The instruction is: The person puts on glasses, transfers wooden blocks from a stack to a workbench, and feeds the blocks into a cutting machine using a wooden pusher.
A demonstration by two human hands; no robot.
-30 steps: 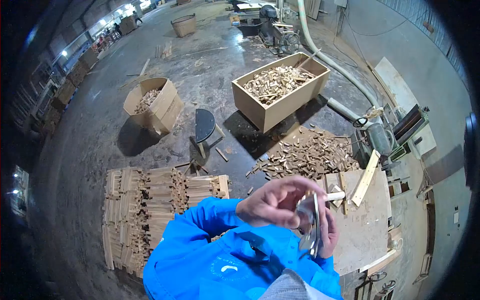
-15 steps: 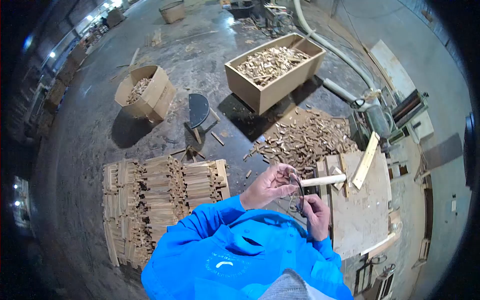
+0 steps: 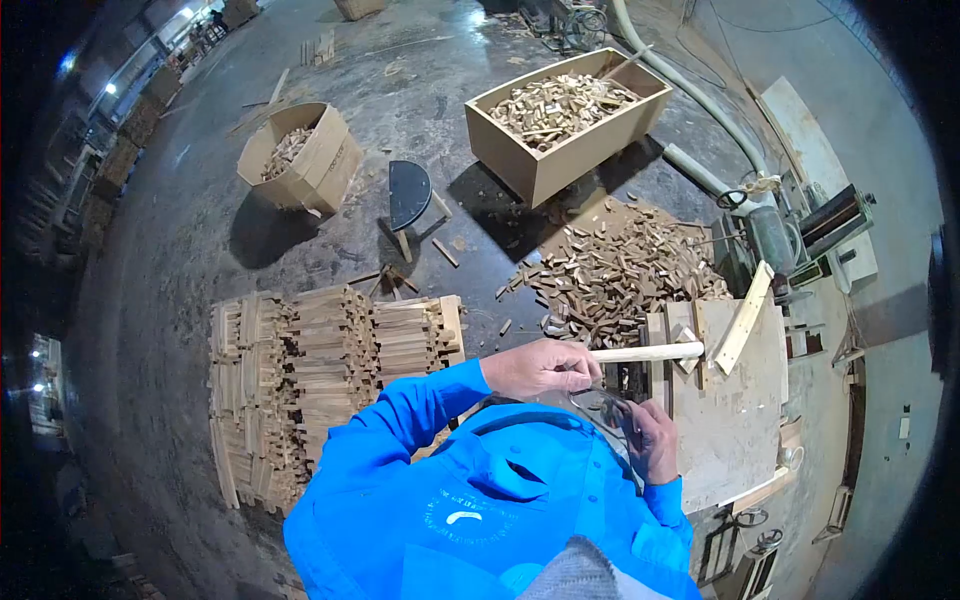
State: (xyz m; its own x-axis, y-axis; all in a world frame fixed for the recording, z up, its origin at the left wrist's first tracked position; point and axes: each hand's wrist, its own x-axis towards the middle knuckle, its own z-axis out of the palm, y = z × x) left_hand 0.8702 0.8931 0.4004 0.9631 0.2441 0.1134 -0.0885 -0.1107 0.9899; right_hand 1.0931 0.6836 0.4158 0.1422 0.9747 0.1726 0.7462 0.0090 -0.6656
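Clear glasses (image 3: 606, 410) are held between my two hands, low in front of the blue jacket. My left hand (image 3: 540, 368) is closed on one side of them, fingers pressed together. On their other side my right hand (image 3: 655, 440) pinches the edge. A pale round wooden rod (image 3: 650, 353) runs from beside my left hand's fingers rightward over the worktable (image 3: 725, 430); whether the hand touches it I cannot tell.
Stacked wooden strips (image 3: 330, 370) lie at the left. Beyond are a black-topped stool (image 3: 410, 195), a cardboard box (image 3: 320, 165), a wooden bin (image 3: 590, 150) and a heap of wood offcuts (image 3: 630, 270). A machine (image 3: 770, 240) stands at the right.
The glasses have come down from an upright position to lie lower near the jacket. My hands have moved lower and apart, and the view has shifted slightly.
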